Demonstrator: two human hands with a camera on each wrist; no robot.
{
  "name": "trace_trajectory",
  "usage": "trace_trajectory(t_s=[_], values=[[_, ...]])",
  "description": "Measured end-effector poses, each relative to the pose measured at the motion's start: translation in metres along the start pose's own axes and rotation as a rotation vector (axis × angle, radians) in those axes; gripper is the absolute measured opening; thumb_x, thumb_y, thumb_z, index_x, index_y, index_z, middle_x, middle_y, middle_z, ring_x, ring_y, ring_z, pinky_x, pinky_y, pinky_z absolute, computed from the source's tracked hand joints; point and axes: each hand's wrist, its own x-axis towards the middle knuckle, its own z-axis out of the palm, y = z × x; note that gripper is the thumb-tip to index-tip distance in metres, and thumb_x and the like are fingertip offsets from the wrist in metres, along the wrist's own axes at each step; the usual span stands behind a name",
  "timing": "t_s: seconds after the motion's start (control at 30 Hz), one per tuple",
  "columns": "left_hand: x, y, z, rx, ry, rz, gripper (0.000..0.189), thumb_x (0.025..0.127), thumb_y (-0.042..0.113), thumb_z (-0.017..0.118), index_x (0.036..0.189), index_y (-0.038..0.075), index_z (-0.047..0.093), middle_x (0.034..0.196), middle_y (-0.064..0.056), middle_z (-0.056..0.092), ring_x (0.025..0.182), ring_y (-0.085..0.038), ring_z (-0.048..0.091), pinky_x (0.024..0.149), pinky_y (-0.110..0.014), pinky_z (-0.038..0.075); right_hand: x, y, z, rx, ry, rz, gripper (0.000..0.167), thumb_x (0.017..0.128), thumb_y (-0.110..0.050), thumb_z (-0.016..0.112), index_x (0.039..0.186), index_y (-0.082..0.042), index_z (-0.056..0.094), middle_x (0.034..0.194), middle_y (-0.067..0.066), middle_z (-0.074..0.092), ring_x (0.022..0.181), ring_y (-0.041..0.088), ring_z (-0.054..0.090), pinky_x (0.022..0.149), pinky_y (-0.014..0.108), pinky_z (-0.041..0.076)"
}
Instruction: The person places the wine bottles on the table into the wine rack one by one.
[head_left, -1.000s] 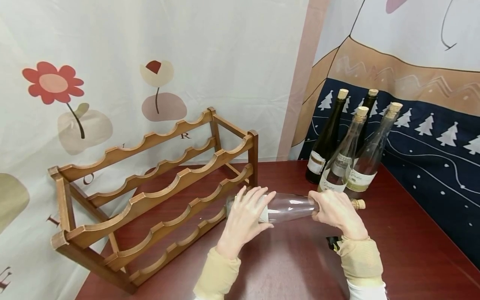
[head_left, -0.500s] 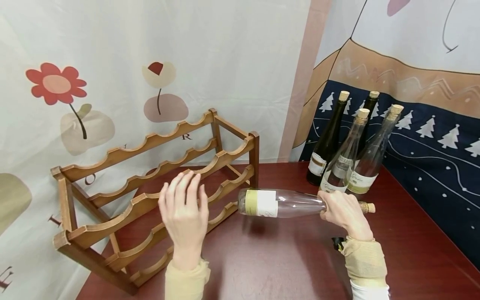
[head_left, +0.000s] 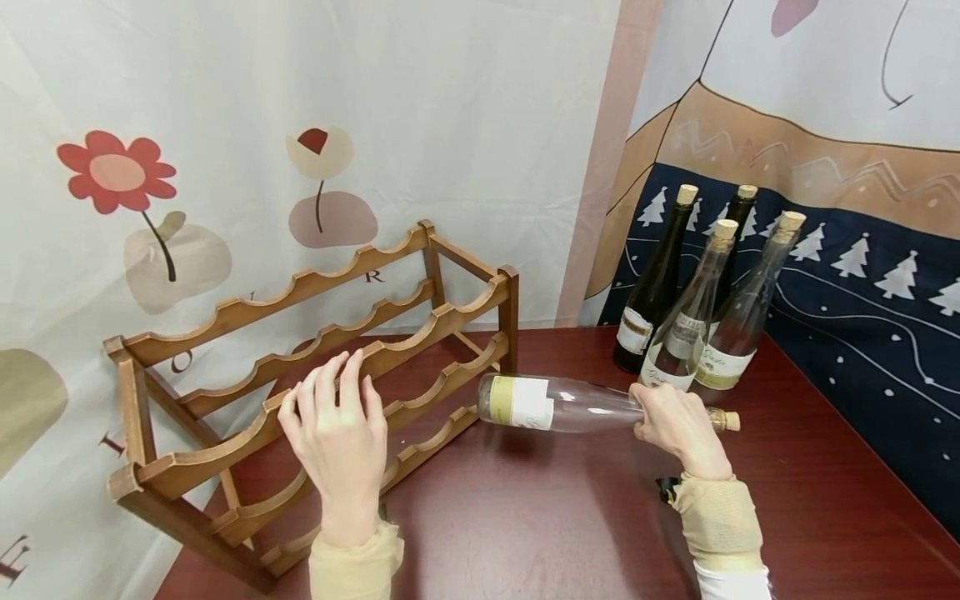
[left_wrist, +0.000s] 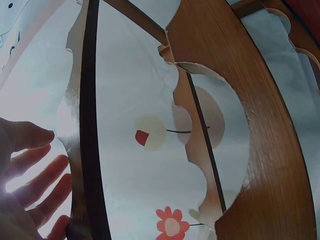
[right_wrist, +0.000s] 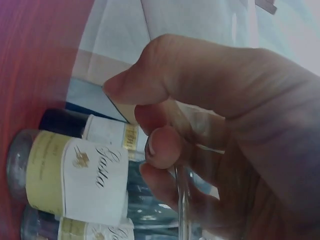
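Observation:
My right hand point(head_left: 678, 425) grips a clear glass wine bottle point(head_left: 577, 406) by its neck. The bottle lies sideways above the table, its cork pointing right and its green-and-white labelled base pointing left, close to the rack's right end. In the right wrist view the fingers point(right_wrist: 165, 145) curl round the glass neck. My left hand point(head_left: 337, 442) is raised at the front of the wooden wine rack point(head_left: 442, 321), fingers spread and holding nothing. The left wrist view has these fingers point(left_wrist: 45, 185) close to a scalloped rail point(left_wrist: 80, 125); whether they touch it I cannot tell.
Several corked bottles stand at the back right: a dark green bottle point(head_left: 645, 308), a clear bottle point(head_left: 686, 325) and others behind. A small black-and-yellow item point(head_left: 666, 489) lies on the red-brown table point(head_left: 540, 517) by the right wrist. A printed curtain point(head_left: 480, 125) hangs behind.
My left hand has let go of the bottle's base and moved left to the rack's front. The right hand keeps its grip; the bottle has shifted slightly.

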Motion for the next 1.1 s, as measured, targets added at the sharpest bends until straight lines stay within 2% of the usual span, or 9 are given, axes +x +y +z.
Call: trace_trajectory(t_s=[0.33, 0.53, 0.8, 1.1], values=[[-0.002, -0.005, 0.002, 0.013, -0.024, 0.025, 0.023, 0.090, 0.006, 0.055, 0.109, 0.007, 0.067, 0.100, -0.014, 0.066, 0.094, -0.036, 0.053, 0.089, -0.052, 0.031, 0.006, -0.007, 0.013, 0.025, -0.023, 0.011, 0.026, 0.056, -0.008, 0.072, 0.068, -0.015, 0.050, 0.054, -0.005, 0.046, 0.052, 0.017, 0.050, 0.046, 0.036, 0.035], [-0.003, -0.007, 0.004, -0.007, -0.040, 0.022, 0.023, 0.089, 0.004, 0.055, 0.109, 0.006, 0.066, 0.100, -0.015, 0.065, 0.092, -0.036, 0.054, 0.088, -0.053, 0.029, 0.011, -0.012, 0.021, 0.051, -0.041, 0.027, 0.025, 0.055, -0.009, 0.074, 0.071, -0.014, 0.055, 0.059, -0.003, 0.053, 0.056, 0.020, 0.056, 0.046, 0.038, 0.038], [-0.004, -0.009, 0.006, -0.030, -0.076, 0.020, 0.025, 0.089, 0.003, 0.057, 0.112, 0.005, 0.064, 0.102, -0.017, 0.062, 0.090, -0.035, 0.058, 0.091, -0.055, 0.025, 0.014, -0.016, 0.028, 0.064, -0.047, 0.055, 0.024, 0.055, -0.008, 0.072, 0.070, -0.013, 0.053, 0.058, -0.001, 0.051, 0.054, 0.021, 0.054, 0.044, 0.037, 0.036], [-0.004, -0.009, 0.006, -0.031, -0.075, 0.028, 0.025, 0.088, 0.002, 0.057, 0.112, 0.005, 0.064, 0.101, -0.017, 0.062, 0.089, -0.034, 0.058, 0.090, -0.055, 0.025, 0.016, -0.022, 0.036, 0.096, -0.079, 0.110, 0.023, 0.056, -0.009, 0.071, 0.073, -0.011, 0.054, 0.061, 0.005, 0.057, 0.058, 0.024, 0.058, 0.044, 0.040, 0.038]])
